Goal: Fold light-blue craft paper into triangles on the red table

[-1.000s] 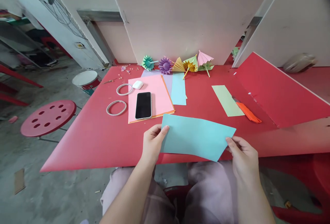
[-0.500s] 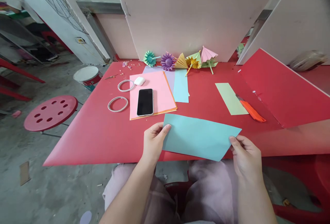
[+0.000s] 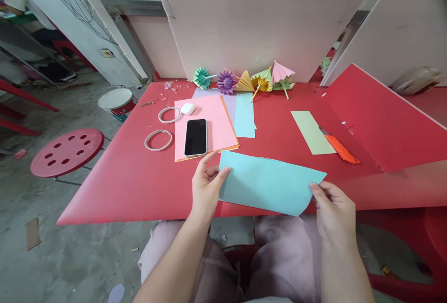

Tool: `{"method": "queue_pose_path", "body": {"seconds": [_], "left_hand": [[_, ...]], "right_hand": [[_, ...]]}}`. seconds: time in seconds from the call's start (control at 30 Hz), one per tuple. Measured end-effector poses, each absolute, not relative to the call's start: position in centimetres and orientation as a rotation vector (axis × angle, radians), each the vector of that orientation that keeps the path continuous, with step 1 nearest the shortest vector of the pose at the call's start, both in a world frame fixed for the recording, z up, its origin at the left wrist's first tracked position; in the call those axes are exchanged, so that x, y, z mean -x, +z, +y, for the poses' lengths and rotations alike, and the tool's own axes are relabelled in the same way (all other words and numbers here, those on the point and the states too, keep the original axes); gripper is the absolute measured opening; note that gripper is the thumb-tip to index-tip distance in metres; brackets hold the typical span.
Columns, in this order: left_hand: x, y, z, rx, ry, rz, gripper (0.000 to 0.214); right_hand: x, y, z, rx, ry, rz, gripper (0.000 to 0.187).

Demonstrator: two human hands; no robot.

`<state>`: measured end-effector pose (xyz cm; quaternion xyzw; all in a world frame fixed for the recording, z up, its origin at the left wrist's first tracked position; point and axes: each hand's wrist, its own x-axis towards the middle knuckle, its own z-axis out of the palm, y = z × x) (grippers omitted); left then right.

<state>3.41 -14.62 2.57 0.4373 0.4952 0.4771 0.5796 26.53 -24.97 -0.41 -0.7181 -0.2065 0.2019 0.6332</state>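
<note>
A long piece of light blue paper (image 3: 267, 183) is stretched between my two hands over the front edge of the red table (image 3: 122, 186). My left hand (image 3: 206, 184) pinches its left end, thumb on top and the index finger raised near the upper corner. At the other end, my right hand (image 3: 331, 203) grips the right edge between thumb and fingers. Beyond the paper lie a smartphone (image 3: 196, 137) and a stack of pink paper sheets (image 3: 220, 121). To the right rest a pale green paper strip (image 3: 312, 131) and an orange box cutter (image 3: 340, 148).
Two rolls of tape (image 3: 158, 140) and a white earbud case (image 3: 188, 109) sit left of centre. Folded paper umbrellas (image 3: 226, 82) line the back by the wall. A red board (image 3: 394, 117) stands tilted at right. A red stool (image 3: 68, 152) is on the floor at left.
My left index finger has lifted and stretched up along the paper's left corner. The paper's lower right part bends a little more. My right hand has barely moved.
</note>
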Motion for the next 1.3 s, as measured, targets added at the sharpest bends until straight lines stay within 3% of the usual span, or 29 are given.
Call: {"method": "queue_pose_path", "body": {"seconds": [0.27,0.57,1.1,1.3], "left_hand": [[-3.4,2.3,-14.2,-1.009,1.119,1.115,0.058],[-3.1,2.7,-12.6,-1.058,0.974,1.054,0.023],[-2.6,2.4,-13.0,-1.268,1.178,1.209,0.027],[-2.8,1.6,-13.1,-1.004,1.014,1.122,0.036]], "right_hand": [[-25.9,1.0,-24.6,1.696,0.422,-0.524,0.026],[-26.4,0.3,-24.8,1.751,0.432,-0.645,0.025],[-25.6,1.1,-24.7,1.796,0.540,-0.692,0.026],[-26.1,-0.1,-24.5,1.691,0.553,-0.591,0.026]]}}
